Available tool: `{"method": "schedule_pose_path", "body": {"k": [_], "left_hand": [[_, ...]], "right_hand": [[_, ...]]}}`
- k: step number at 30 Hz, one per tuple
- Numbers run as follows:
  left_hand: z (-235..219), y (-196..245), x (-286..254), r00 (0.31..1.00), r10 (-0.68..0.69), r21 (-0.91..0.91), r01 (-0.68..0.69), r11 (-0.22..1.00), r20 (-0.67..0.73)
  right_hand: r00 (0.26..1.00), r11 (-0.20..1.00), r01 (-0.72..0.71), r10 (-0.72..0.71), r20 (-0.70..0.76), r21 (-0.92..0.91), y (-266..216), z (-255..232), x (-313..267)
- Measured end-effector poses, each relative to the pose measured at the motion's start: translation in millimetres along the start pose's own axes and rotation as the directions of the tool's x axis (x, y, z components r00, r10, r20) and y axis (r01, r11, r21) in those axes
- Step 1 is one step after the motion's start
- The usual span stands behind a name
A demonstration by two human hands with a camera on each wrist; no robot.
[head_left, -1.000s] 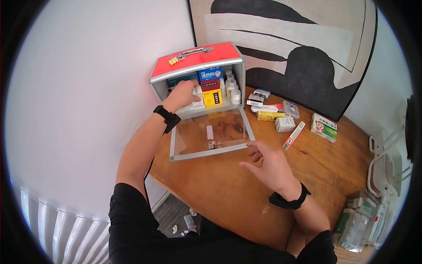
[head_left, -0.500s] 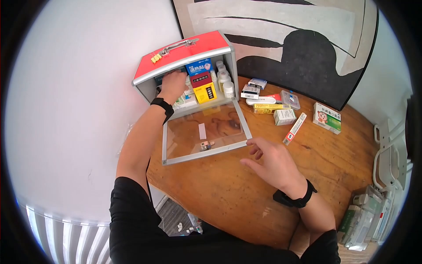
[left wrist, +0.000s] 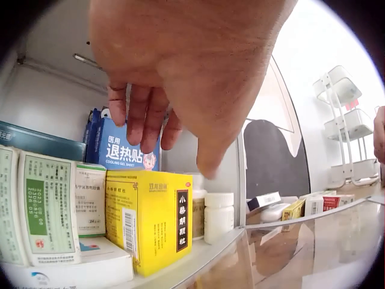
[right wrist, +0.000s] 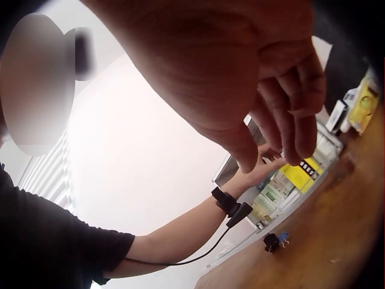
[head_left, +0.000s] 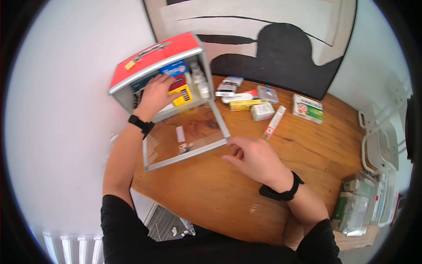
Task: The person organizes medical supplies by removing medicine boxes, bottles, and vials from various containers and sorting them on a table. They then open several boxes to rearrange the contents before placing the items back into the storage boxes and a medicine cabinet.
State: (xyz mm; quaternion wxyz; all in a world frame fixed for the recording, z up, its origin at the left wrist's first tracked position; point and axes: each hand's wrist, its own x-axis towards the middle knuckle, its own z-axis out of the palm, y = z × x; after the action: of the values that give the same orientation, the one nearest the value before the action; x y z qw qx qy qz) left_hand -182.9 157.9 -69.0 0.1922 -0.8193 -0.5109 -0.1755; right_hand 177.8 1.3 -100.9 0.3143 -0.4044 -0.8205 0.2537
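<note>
My left hand [head_left: 154, 94] reaches into the red-topped medicine case [head_left: 163, 52] with its fingers extended and nothing in its grasp. In the left wrist view its fingertips overlap the blue cooling gel sheet box [left wrist: 120, 147], over a yellow medicine box [left wrist: 153, 223]. Green-and-white boxes [left wrist: 49, 208] stand left of the yellow one, a white bottle [left wrist: 219, 218] to its right. My right hand [head_left: 259, 159] hovers by the right corner of the case's lowered clear door [head_left: 193, 154], fingers loosely bent and holding nothing.
Several small medicine boxes lie on the wooden table [head_left: 211, 189] right of the case, among them a long yellow box [head_left: 246, 105]. A green-and-white box [head_left: 307, 108] lies farther right. A framed picture [head_left: 285, 57] leans behind; a clear container [head_left: 355, 207] stands at right.
My left hand has come from the left-hand boxes toward the yellow box, its fingers now extended. The head view has turned, so the case appears farther left. The right hand stays near the door corner.
</note>
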Motion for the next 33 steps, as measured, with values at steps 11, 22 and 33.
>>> {"method": "schedule_pose_path", "body": {"k": [11,22,33], "left_hand": [[12.8,4.3,-0.6,0.995,-0.037,0.225,0.015,0.974,0.096],[-51.9,83.5,-76.9,0.988,0.129,0.055,-0.134,0.989,0.08],[-82.2,150.5,-83.0,0.989,0.146,-0.43,-0.127,0.894,0.011]], "right_hand": [[0.997,0.995,0.002,0.006,0.073,-0.104,34.8,-16.9,8.1],[0.987,0.737,-0.152,0.082,-0.137,-0.658,138.2,-27.2,65.1],[0.969,0.996,0.05,-0.065,-0.237,-0.07,26.1,-25.7,33.8]]}}
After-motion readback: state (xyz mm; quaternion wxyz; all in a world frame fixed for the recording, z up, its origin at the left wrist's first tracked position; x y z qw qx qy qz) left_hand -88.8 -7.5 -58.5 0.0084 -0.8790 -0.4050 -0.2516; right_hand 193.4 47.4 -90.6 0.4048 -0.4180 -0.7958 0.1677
